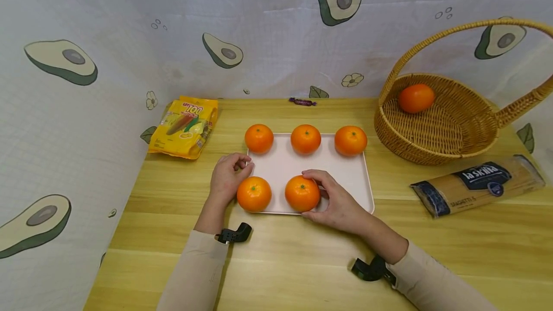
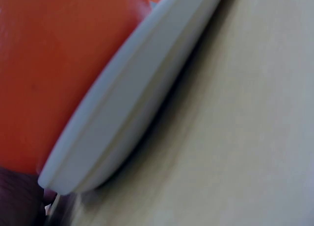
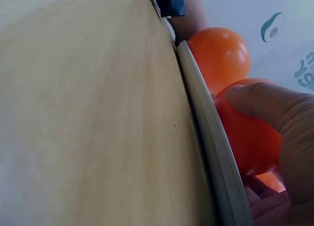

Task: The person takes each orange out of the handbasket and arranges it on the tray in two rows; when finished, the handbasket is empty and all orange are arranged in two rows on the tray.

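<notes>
Right hand point(image 1: 339, 203): fingers curled round the front right orange point(image 1: 302, 193), thumb on its near side, gripping it on the white tray point(image 1: 345, 176).
Left hand point(image 1: 226, 176): loosely curled, holding nothing, resting at the tray's left edge beside the front left orange point(image 1: 254, 194).
Back row: 3 oranges point(image 1: 305, 138) along the tray's far edge.
Basket point(image 1: 436, 143): right of the tray, 1 orange inside.
Around: spaghetti packet point(image 1: 477, 184) to the right, yellow snack bag point(image 1: 186, 126) to the left.

Six oranges point(image 1: 306, 138) (one in the basket point(image 1: 436, 150)), one tray point(image 1: 341, 172), two packets point(image 1: 185, 126)
</notes>
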The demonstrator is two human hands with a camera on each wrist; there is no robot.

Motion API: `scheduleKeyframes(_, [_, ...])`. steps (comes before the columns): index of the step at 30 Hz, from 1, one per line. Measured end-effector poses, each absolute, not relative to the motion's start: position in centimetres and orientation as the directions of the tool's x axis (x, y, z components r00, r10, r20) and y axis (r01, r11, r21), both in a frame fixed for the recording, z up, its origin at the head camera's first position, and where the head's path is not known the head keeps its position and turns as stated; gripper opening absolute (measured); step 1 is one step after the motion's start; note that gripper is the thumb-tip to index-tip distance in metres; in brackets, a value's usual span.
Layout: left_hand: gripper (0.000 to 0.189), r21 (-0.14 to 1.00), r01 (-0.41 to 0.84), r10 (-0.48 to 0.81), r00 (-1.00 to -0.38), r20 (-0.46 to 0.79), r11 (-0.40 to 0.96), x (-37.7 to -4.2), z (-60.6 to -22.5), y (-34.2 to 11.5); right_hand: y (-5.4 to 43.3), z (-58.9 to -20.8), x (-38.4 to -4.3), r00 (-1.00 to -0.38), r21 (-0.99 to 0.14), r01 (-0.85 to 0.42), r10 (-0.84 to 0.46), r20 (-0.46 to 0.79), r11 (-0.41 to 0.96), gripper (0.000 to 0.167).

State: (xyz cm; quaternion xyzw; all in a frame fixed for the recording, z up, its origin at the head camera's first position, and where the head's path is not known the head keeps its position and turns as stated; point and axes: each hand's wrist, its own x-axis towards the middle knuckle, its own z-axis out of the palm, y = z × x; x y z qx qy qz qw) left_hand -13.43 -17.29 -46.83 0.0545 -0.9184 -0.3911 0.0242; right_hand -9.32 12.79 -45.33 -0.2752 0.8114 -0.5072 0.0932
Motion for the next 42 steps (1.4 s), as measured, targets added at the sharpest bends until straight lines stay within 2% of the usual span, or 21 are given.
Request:
scheduleKeyframes(28, [0.017, 0.733, -0.079, -0.12, -0.993, 0.004, 0.675, -13.38, -46.95, -17.46, 12.63, -45.62, -9.16, -0.823, -0.855, -0.36, -0.559, 0.102, 0.373, 0.085])
scheduleKeyframes(42, [0.018, 0.729, -0.073, -0.114, -0.993, 0.007, 0.681, -13.34, -46.8, -17.3, 12.75, -45.62, -9.12, -0.841, -0.869, -0.317, -0.537, 0.071, 0.381, 0.097])
